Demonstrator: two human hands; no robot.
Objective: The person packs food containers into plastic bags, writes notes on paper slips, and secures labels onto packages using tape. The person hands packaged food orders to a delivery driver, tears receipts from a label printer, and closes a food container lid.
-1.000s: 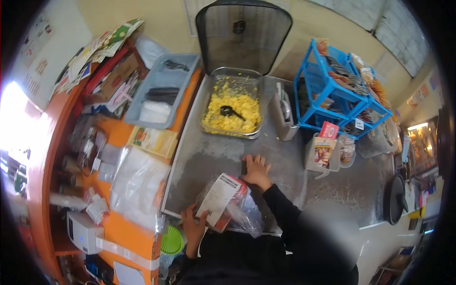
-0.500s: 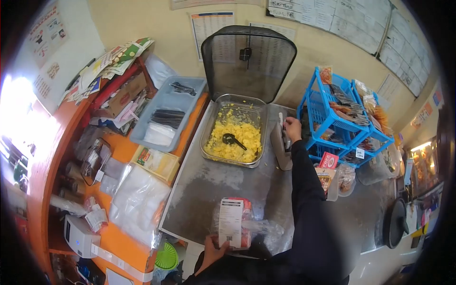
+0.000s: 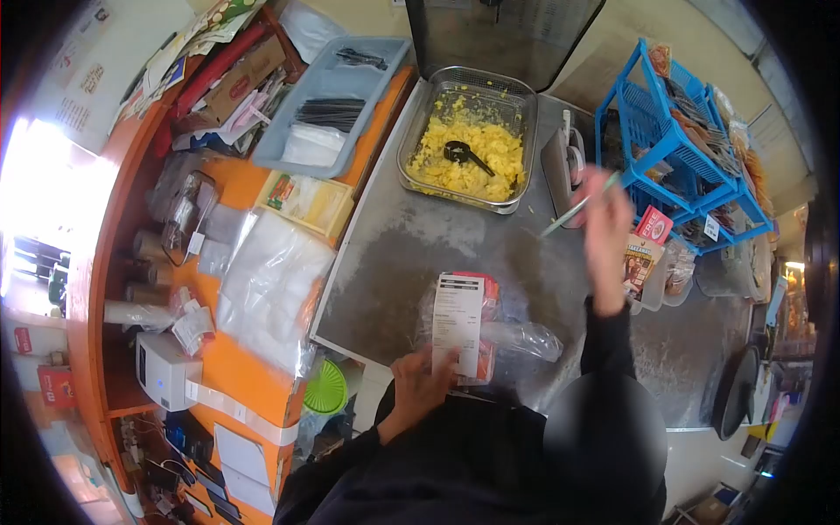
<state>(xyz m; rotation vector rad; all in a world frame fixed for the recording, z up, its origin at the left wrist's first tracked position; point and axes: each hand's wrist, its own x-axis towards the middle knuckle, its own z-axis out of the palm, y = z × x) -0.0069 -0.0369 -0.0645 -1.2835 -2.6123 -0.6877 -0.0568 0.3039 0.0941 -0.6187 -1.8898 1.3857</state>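
Note:
My left hand (image 3: 422, 385) rests on the lower left of a bagged red package, its fingers at the edge of the white printed receipt (image 3: 458, 319). Clear plastic (image 3: 525, 339) spreads to the right of the package. My right hand (image 3: 605, 241), blurred by motion, is raised over the metal counter and holds a thin pale green stick-like item (image 3: 569, 214), perhaps a pen. Just left of that hand stands a grey holder (image 3: 556, 171) with items in it. A glass tray (image 3: 510, 206) of yellow food (image 3: 468, 140) with a black spoon (image 3: 470, 157) lies farther back.
Blue baskets (image 3: 674, 166) of packets stand at the right, with a red-and-white card (image 3: 654, 225) in front. On the left orange counter are a pale blue bin (image 3: 334, 77), plastic bags (image 3: 271, 284) and a white device (image 3: 164, 372). A green basket (image 3: 325, 388) sits lower.
The view has tilted downward. My right hand has left the grey holder and moved toward me with the thin green item. My left hand has shifted onto the receipt's lower edge.

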